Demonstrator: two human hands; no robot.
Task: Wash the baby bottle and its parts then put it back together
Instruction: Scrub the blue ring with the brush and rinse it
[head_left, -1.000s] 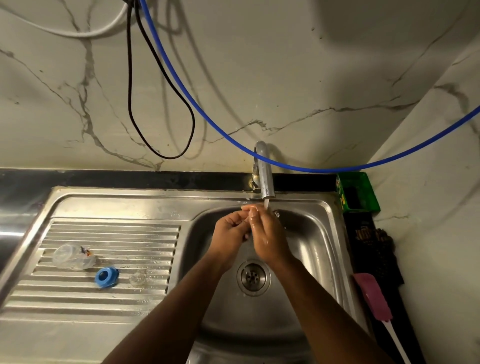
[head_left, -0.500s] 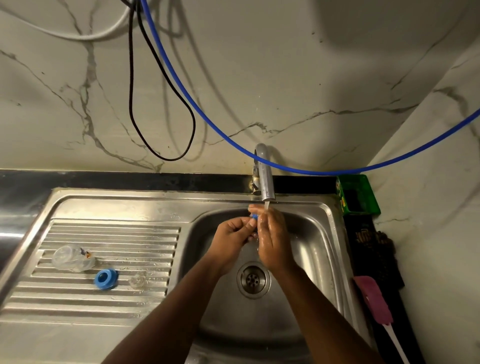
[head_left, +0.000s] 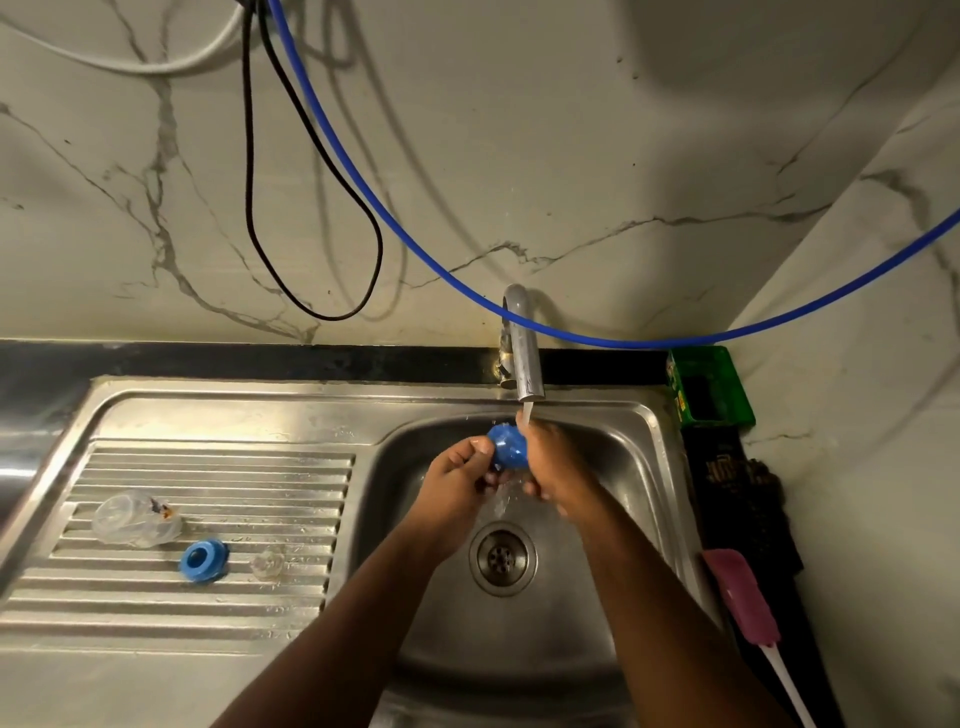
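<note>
Under the running steel tap (head_left: 524, 353), a left hand (head_left: 457, 480) and right hand (head_left: 558, 467) both grip a rounded blue plastic bottle cap (head_left: 506, 448) over the stainless sink basin (head_left: 613, 452); a clear plastic bottle (head_left: 132, 519), blue screw ring (head_left: 203, 560) and clear nipple (head_left: 267, 565) lie on the ribbed drainboard (head_left: 218, 483).

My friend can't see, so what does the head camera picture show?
Two hands, left hand and right hand, hold a blue cap under the running tap. A clear bottle, blue ring and clear teat lie on the draining board.

hands 2 (head_left: 457, 475) (head_left: 558, 467) | blue cap 1 (head_left: 508, 447) | blue ring 1 (head_left: 203, 560) | clear bottle 1 (head_left: 135, 519) | teat 1 (head_left: 267, 565) | brush 1 (head_left: 743, 603)
</note>
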